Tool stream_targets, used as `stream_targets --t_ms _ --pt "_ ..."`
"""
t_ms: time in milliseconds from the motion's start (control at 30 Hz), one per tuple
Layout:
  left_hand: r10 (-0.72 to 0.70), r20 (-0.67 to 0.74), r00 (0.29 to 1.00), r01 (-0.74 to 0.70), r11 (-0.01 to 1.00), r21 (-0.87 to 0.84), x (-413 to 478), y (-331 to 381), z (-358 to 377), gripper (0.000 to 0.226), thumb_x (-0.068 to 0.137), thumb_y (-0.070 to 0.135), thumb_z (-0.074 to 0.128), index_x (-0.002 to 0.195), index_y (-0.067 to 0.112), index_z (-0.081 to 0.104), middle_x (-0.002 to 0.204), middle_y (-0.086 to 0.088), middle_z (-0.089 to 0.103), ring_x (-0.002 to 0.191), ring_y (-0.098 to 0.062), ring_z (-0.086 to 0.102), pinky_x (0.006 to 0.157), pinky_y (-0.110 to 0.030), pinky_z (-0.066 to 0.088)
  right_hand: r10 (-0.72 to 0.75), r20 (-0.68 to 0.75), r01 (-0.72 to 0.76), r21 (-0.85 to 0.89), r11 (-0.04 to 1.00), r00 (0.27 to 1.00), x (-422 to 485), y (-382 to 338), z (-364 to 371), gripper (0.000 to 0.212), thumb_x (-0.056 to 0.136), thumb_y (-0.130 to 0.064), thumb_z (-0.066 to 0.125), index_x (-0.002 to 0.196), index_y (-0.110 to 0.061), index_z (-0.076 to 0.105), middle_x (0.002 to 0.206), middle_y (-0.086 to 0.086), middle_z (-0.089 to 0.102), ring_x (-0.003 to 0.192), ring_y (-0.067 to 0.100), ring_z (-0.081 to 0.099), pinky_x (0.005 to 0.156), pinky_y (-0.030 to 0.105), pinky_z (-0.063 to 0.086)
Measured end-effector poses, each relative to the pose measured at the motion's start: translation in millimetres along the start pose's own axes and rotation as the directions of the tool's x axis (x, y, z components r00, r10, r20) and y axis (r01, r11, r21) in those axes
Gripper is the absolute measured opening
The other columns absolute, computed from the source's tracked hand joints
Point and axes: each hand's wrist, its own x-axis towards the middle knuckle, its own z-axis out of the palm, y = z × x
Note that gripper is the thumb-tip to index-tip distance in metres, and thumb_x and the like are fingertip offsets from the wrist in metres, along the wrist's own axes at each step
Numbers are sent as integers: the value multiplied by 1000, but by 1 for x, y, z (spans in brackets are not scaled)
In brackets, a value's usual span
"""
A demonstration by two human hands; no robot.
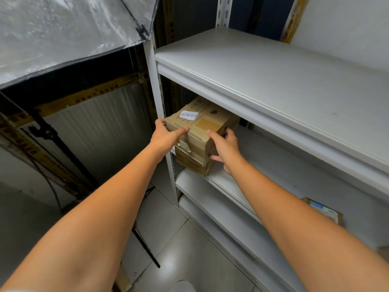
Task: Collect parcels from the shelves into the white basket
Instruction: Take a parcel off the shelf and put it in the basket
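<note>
With my left hand [166, 138] curled round the left end of the top cardboard parcel [203, 124] and my right hand [225, 149] gripping its right side, it sits stacked on the middle shelf [273, 163], not yet collected I'd judge, a second parcel [324, 211] waiting lower right, basket unseen.

Head-worn view looks down at near shelves [273, 81].

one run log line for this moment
phase: grasping | left hand: grips cardboard parcel, left side | right hand: grips its right side | location: shelf, left end
</note>
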Motion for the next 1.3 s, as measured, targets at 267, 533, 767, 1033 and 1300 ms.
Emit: stream_targets --t_ms 267,533,767,1033,1300 --pt "-9 -18 1000 9 1000 -1 -48 3 -4 75 83 33 78 144 20 36 134 1 52 118 -15 51 96 -29 43 33 70 -30 -42 999 997 -29 2 -11 91 67 -42 77 148 -30 37 138 1 54 117 24 59 80 49 60" --pt "-80 -48 996 82 996 46 -125 6 1 65 86 30 74 142 22 42 128 5 57 116 -12 53 82 -19 43 20 208 16 -174 985 978 -78 -4 -51 82 86 -14 69 155 -26 25 134 -2 52 102 12 61 78 39 62" --pt "-132 -104 986 136 990 35 -223 1 25 75 84 28 77 147 29 37 132 10 55 118 -9 55 90 -23 47 69 366 24 -242 970 928 -132 1 -97 84 84 -4 66 154 -27 25 124 -4 56 104 17 61 80 47 61" --pt "-242 -318 917 258 966 9 -348 -1 38 73 84 2 71 145 18 33 111 6 57 89 -1 57 57 -6 47 74 605 166 -331 929 793 -204 17 -115 97 80 2 69 156 -32 19 135 -6 46 116 19 51 83 50 59" --pt "-269 -432 861 274 960 -52 -464 -12 32 76 83 10 75 145 27 35 122 -2 58 109 -15 58 85 -30 51 72 717 263 -345 901 693 -281 37 -127 85 85 -3 70 152 -31 26 136 -2 47 122 24 51 83 50 59"
